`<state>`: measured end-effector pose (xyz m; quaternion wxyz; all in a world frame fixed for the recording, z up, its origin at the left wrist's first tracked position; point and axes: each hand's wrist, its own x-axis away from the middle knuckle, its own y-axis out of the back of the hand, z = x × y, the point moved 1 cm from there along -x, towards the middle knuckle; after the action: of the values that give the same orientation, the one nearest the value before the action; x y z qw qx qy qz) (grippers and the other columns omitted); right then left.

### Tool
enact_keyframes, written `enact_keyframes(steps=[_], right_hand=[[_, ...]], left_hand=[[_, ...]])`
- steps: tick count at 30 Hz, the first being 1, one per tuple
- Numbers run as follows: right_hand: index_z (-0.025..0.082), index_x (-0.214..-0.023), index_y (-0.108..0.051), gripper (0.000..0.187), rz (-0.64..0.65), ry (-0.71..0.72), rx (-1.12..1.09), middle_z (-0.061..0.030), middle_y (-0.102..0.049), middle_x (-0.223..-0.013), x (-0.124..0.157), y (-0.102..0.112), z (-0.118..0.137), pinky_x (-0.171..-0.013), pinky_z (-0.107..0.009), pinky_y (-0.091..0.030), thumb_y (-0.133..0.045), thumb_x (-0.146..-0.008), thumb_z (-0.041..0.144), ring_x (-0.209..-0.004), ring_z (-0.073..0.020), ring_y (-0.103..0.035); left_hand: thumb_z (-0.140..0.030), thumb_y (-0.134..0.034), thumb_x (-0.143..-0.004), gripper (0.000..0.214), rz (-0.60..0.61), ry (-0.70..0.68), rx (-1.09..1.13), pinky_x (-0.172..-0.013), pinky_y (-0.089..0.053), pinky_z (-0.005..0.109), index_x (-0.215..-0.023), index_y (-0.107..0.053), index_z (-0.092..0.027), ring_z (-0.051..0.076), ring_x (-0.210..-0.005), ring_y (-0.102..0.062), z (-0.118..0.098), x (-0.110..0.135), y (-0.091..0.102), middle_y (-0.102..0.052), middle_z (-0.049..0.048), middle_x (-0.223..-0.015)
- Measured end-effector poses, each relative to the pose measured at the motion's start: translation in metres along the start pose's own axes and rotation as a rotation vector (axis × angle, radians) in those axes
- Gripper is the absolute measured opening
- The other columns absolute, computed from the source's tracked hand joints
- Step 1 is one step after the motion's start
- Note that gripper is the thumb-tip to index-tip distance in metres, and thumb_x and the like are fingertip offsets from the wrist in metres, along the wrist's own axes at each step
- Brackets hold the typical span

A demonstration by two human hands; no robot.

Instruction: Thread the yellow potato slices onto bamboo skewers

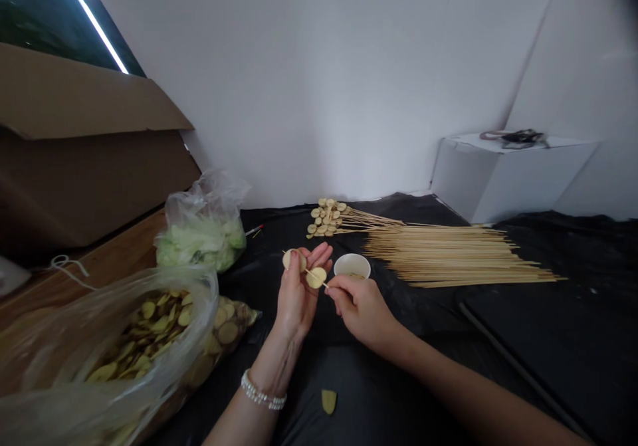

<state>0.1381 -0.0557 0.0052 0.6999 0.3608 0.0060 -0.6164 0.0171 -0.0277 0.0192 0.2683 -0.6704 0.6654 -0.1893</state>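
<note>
My left hand [298,293] pinches a round, pale potato slice [288,260] between thumb and fingers, the other fingers stretched out behind. A thin wooden skewer [325,285] passes through this slice and a second potato slice [316,277] nearer my right hand. My right hand [359,310] is closed on the skewer's near end with thumb and forefinger. Just behind it stands a white bowl [351,266] with something pale at the bottom. Below my hands a single cut potato piece [329,401] lies on the black sheet [399,379].
Left stands an open plastic bag [199,280] of potato slices [149,339]; behind it is a bag of pale green pieces [199,240]. Loaded skewers [326,219] and many bare skewers [458,253] lie beyond my hands. A cardboard box [90,173] and white box [503,173] flank them.
</note>
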Motion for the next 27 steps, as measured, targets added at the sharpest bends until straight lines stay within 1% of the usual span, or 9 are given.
enact_keyframes(steps=[1,3,5,7,10,13,19,22,27], right_hand=[[0.019,-0.070,-0.058,0.023,0.015,-0.042,-0.074,0.0024,-0.055,-0.056,-0.001,0.001,0.000,-0.053,-0.021,-0.034,-0.044,-0.088,0.017,-0.052,-0.0097,-0.048],[0.019,-0.070,-0.059,0.022,0.006,-0.063,-0.117,0.0035,-0.053,-0.054,-0.002,0.002,0.000,-0.052,-0.021,-0.034,-0.046,-0.088,0.019,-0.050,-0.0093,-0.047],[0.019,-0.074,-0.062,0.020,-0.041,-0.014,-0.062,0.0022,-0.057,-0.059,-0.002,0.003,0.000,-0.056,-0.022,-0.035,-0.047,-0.087,0.019,-0.054,-0.0101,-0.049],[0.019,-0.078,-0.063,0.019,-0.063,0.038,0.012,0.0001,-0.061,-0.067,-0.001,0.002,0.000,-0.061,-0.023,-0.036,-0.046,-0.088,0.018,-0.061,-0.0115,-0.052],[0.019,-0.083,-0.062,0.020,-0.032,0.067,0.073,-0.0026,-0.065,-0.076,0.002,-0.001,0.000,-0.067,-0.024,-0.037,-0.043,-0.089,0.016,-0.069,-0.0134,-0.056],[0.019,-0.083,-0.061,0.021,-0.013,0.062,0.075,-0.0037,-0.065,-0.078,0.004,-0.005,0.001,-0.068,-0.024,-0.038,-0.042,-0.090,0.015,-0.072,-0.0140,-0.057],[0.019,-0.079,-0.059,0.022,-0.039,0.062,0.062,-0.0040,-0.064,-0.077,0.006,-0.009,0.001,-0.067,-0.023,-0.037,-0.041,-0.090,0.015,-0.070,-0.0138,-0.056],[0.018,-0.077,-0.058,0.022,-0.047,0.059,0.061,-0.0039,-0.063,-0.076,0.005,-0.010,0.001,-0.067,-0.023,-0.037,-0.040,-0.090,0.015,-0.069,-0.0135,-0.056],[0.018,-0.074,-0.056,0.024,-0.057,0.068,0.072,-0.0031,-0.062,-0.072,0.001,-0.012,0.002,-0.065,-0.023,-0.036,-0.039,-0.090,0.015,-0.065,-0.0129,-0.053]], left_hand=[[-0.046,-0.053,-0.086,0.026,0.012,0.009,0.001,-0.092,-0.045,0.040,-0.084,-0.053,-0.020,0.026,-0.112,-0.059,-0.001,0.000,0.000,-0.067,0.0109,-0.112],[-0.047,-0.052,-0.086,0.027,0.041,0.024,0.006,-0.093,-0.045,0.040,-0.088,-0.055,-0.020,0.026,-0.114,-0.058,-0.004,0.001,-0.001,-0.066,0.0118,-0.115],[-0.052,-0.050,-0.085,0.035,0.050,0.034,0.021,-0.092,-0.045,0.040,-0.095,-0.057,-0.019,0.027,-0.115,-0.056,-0.007,0.000,0.000,-0.064,0.0134,-0.117],[-0.057,-0.048,-0.084,0.041,0.018,0.027,0.041,-0.091,-0.046,0.040,-0.099,-0.058,-0.019,0.027,-0.115,-0.056,-0.009,-0.001,0.002,-0.064,0.0139,-0.117],[-0.054,-0.049,-0.084,0.035,-0.058,-0.009,0.037,-0.089,-0.046,0.037,-0.089,-0.057,-0.020,0.025,-0.113,-0.058,-0.008,-0.003,0.004,-0.066,0.0115,-0.113],[-0.049,-0.049,-0.086,0.031,-0.098,-0.033,0.004,-0.089,-0.046,0.036,-0.079,-0.054,-0.019,0.024,-0.111,-0.059,-0.004,-0.006,0.006,-0.067,0.0097,-0.111],[-0.045,-0.046,-0.089,0.030,-0.141,-0.050,0.015,-0.092,-0.044,0.037,-0.076,-0.052,-0.019,0.024,-0.110,-0.060,0.002,-0.006,0.004,-0.068,0.0110,-0.110],[-0.044,-0.045,-0.089,0.030,-0.137,-0.055,0.002,-0.093,-0.043,0.039,-0.076,-0.051,-0.018,0.025,-0.111,-0.060,0.006,-0.002,0.000,-0.068,0.0114,-0.109],[-0.044,-0.047,-0.088,0.029,-0.058,-0.048,-0.034,-0.096,-0.042,0.041,-0.078,-0.053,-0.018,0.025,-0.109,-0.061,0.012,0.001,-0.003,-0.069,0.0121,-0.108]])
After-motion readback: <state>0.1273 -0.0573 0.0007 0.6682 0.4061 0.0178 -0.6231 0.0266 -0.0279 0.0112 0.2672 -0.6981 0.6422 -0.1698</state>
